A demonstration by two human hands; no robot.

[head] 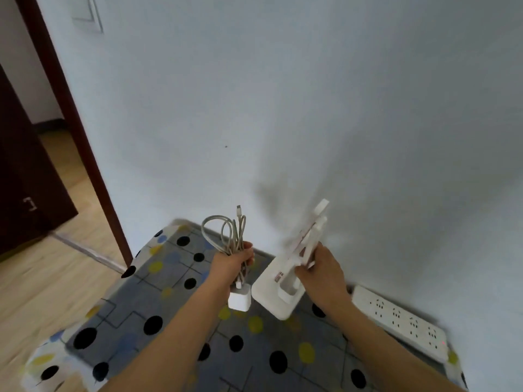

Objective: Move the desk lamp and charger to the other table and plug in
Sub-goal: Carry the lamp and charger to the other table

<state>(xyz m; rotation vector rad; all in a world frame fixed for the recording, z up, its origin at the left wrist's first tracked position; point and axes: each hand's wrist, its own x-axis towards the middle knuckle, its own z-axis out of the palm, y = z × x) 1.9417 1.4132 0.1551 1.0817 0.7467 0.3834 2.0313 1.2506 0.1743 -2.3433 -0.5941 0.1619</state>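
One folded white desk lamp (285, 281) is held above the table (175, 312), its long axis tilted up toward the wall, base lowest; the right hand (319, 270) is closed round its arm. One charger (239, 299) hangs from its coiled cable (226, 233), clenched in the left hand (235, 264). One power strip (402, 318) lies along the table's right edge, on the spotted cloth beside the white wall.

A table (158, 301) is covered by a grey cloth patterned with black, yellow and blue dots, and is set against the white wall. A white power strip (402, 318) is laid flat on the cloth, along the table's far right edge beside the wall
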